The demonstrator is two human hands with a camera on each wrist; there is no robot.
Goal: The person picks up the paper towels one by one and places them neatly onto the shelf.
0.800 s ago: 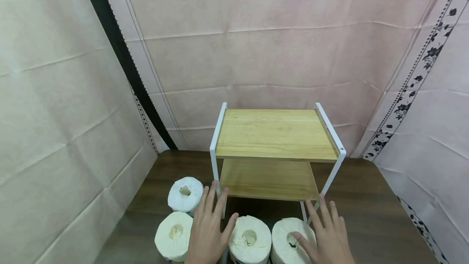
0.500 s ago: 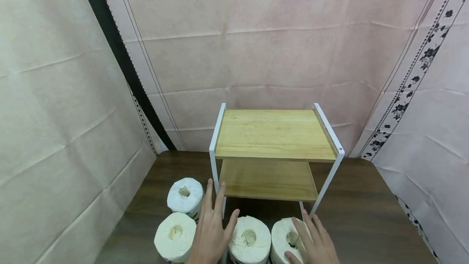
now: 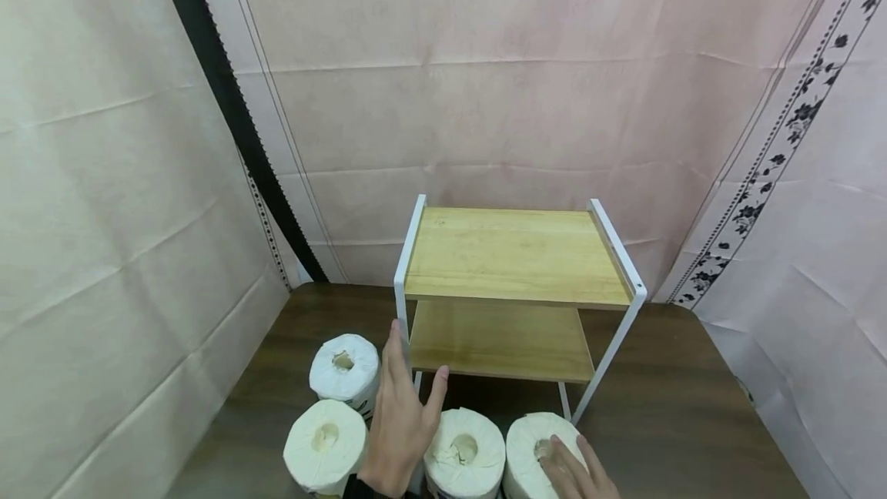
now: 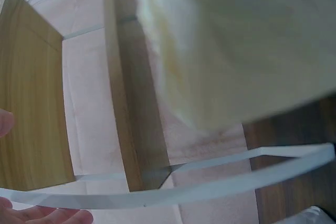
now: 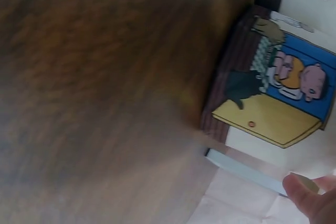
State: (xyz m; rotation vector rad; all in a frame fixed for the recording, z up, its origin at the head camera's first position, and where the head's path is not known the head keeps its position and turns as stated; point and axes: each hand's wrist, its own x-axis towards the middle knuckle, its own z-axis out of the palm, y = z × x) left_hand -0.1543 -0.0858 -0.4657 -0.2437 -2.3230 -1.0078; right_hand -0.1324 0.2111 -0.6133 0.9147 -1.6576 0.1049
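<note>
My left hand, its fingers extended and thumb spread, is at the left white side frame of a two-tier wooden shelf rack. In the left wrist view its fingers lie at the white frame; whether they press on it I cannot tell. My right hand lies over the right-hand toilet paper roll, fingers extended near its core hole and right edge. The right wrist view shows a roll's cartoon-printed wrapper and one fingertip. Another toilet paper roll stands between the hands.
Left of my left hand stand two more rolls, a rear one and a front one. All are upright on the dark wooden table. Pale cloth hangs behind the rack and at both sides.
My right hand has moved left from beside the rack's right leg onto the right-hand roll. My left hand has turned, its fingers drawing together. The rack's right side has shifted slightly left in view.
</note>
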